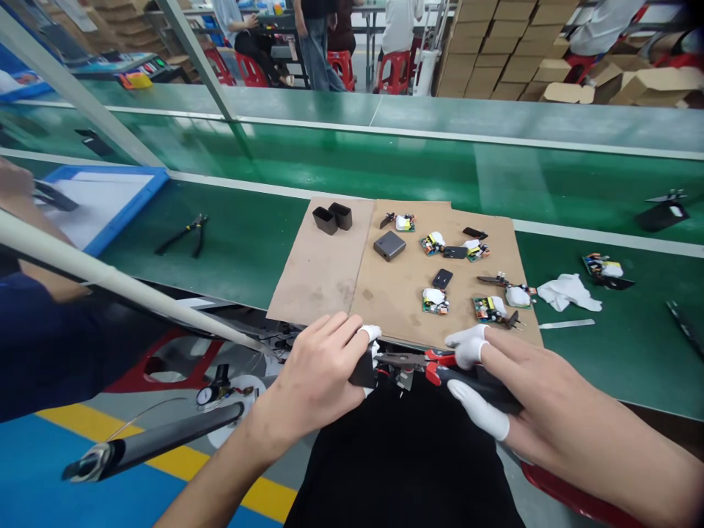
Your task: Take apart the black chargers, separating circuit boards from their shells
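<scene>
My left hand [322, 370], with white cots on its fingertips, is closed around a black plastic charger case [362, 371] above my lap. White-cotted fingers of my right hand [522, 381] grip long-nose pliers [437, 365] with red and black handles. The jaws reach the open side of the case, where small parts and a bit of circuit board [405, 379] show; whether the jaws clamp anything I cannot tell. Ahead of both hands, a cardboard sheet [324, 282] bears several circuit boards [435, 301], two empty black cases [333, 218] and a closed grey case [389, 246].
Black-handled pliers [184, 235] lie on the green bench [236, 249] to the left. A white cloth [569, 292], a metal strip [567, 324] and another board [605, 268] are at right. A slanting pale pole [137, 293] crosses beside a co-worker's sleeve [60, 345].
</scene>
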`<state>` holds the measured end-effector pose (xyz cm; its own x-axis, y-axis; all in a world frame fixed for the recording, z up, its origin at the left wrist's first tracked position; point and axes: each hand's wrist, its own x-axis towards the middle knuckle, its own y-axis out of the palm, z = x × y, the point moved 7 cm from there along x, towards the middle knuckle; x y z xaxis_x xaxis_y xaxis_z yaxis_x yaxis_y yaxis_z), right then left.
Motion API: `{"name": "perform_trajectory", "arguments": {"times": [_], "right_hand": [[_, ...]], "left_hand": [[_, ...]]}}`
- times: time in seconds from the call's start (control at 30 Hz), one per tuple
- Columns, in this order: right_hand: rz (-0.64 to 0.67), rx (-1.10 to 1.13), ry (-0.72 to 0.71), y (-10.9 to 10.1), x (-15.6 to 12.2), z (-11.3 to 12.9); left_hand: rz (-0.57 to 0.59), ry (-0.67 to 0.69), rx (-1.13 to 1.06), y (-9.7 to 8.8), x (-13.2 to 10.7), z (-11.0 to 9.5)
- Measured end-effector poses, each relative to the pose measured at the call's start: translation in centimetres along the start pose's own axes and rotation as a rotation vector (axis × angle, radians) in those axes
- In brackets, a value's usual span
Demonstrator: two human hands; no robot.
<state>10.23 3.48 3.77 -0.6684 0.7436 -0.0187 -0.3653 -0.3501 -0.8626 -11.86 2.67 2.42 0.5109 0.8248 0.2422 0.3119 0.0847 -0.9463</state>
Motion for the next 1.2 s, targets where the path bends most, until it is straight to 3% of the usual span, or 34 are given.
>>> {"name": "perform_trajectory", "arguments": {"times": [0.1, 0.4, 0.63, 0.87, 1.07, 1.2], "right_hand": [[0.037, -0.031, 0.070, 0.6, 0.7, -0.4], [0.200, -0.126, 0.085, 2.2, 2.9, -1.1], [0.145, -0.210, 0.018, 2.5, 3.2, -2.0], [0.142, -0.276, -0.007, 3.1, 2.6, -3.4], [0.160, -0.256, 0.018, 2.9, 2.9, -3.6], [0.136, -0.401, -0.006, 2.1, 3.1, -2.6]], "left_hand": [[0.017, -0.008, 0.007, 0.4, 0.1, 0.2], [0.115, 0.031, 0.072, 1.8, 0.3, 0.6], [0.132, -0.025, 0.023, 2.7, 1.4, 1.6], [0.205, 0.004, 0.068, 4.1, 2.1, 1.7], [0.172, -0.019, 0.118, 4.6, 2.9, 1.5], [0.126, -0.025, 0.129, 4.0, 3.5, 1.1]]}}
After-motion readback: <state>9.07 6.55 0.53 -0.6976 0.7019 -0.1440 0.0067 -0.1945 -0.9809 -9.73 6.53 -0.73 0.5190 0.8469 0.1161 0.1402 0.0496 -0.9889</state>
